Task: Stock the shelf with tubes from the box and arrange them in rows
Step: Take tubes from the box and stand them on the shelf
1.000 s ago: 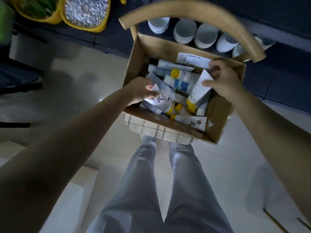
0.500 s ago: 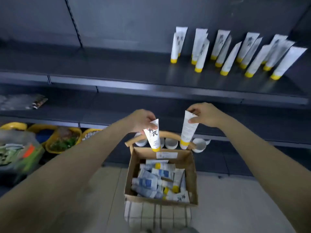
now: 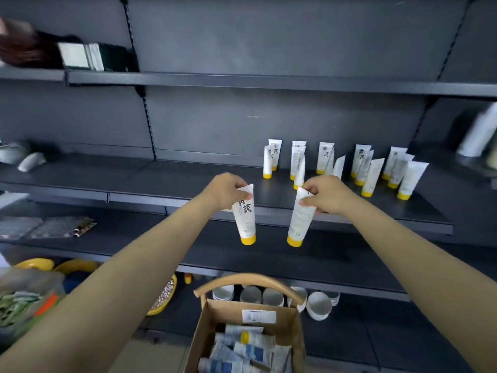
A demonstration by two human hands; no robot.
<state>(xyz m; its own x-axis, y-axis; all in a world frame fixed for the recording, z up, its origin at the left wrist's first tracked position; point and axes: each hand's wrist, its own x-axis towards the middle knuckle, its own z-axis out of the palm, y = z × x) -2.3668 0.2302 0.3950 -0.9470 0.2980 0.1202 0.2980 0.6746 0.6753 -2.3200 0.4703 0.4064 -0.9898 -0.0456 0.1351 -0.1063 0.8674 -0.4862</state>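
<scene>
Left hand (image 3: pixel 224 191) and right hand (image 3: pixel 326 195) each pinch a tube; stand both cap-down on the shelf (image 3: pixel 188 181), aligned with existing rows (image 3: pixel 336 165).

White bowls (image 3: pixel 318 305) — yellow basins (image 3: pixel 35 263)

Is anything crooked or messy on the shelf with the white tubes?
Mostly tidy. On the shelf, one white tube in the middle row leans sideways, out of line with its neighbours. The leftmost row seems to hold only two tubes, fewer than the others.
</scene>
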